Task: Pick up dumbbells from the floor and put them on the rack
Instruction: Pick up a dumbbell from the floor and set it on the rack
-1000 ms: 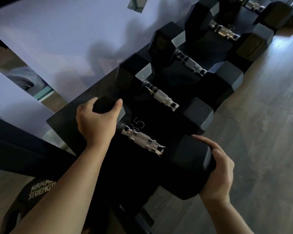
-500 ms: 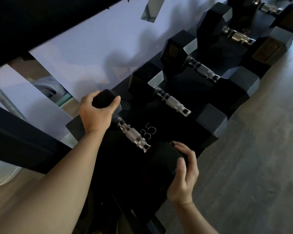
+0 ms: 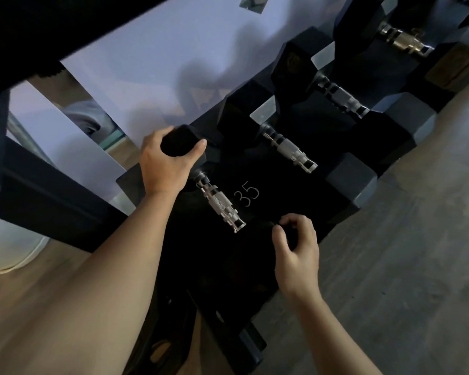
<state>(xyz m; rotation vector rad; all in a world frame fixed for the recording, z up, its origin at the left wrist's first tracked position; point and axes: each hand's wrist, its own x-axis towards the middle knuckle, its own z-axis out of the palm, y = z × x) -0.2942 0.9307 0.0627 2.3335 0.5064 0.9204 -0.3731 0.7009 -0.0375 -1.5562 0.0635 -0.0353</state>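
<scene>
A black hex dumbbell with a knurled chrome handle (image 3: pixel 222 205) lies on the low black rack (image 3: pixel 295 201), beside a white "35" printed on the tray. My left hand (image 3: pixel 164 166) wraps over its far head. My right hand (image 3: pixel 295 247) curls its fingers over the near head, which is very dark and hard to make out. The dumbbell is the leftmost in the row.
Three more black hex dumbbells (image 3: pixel 290 148) sit in a row on the rack toward the upper right. A dark upper shelf beam (image 3: pixel 52 31) overhangs at top left, with a dark upright (image 3: pixel 52 196) at left. Grey wood floor (image 3: pixel 404 253) spreads to the right.
The dumbbell has slid further back onto the rack tray. My right hand moved from cupping the near head's outer face to resting its fingers on top. The view shifted closer.
</scene>
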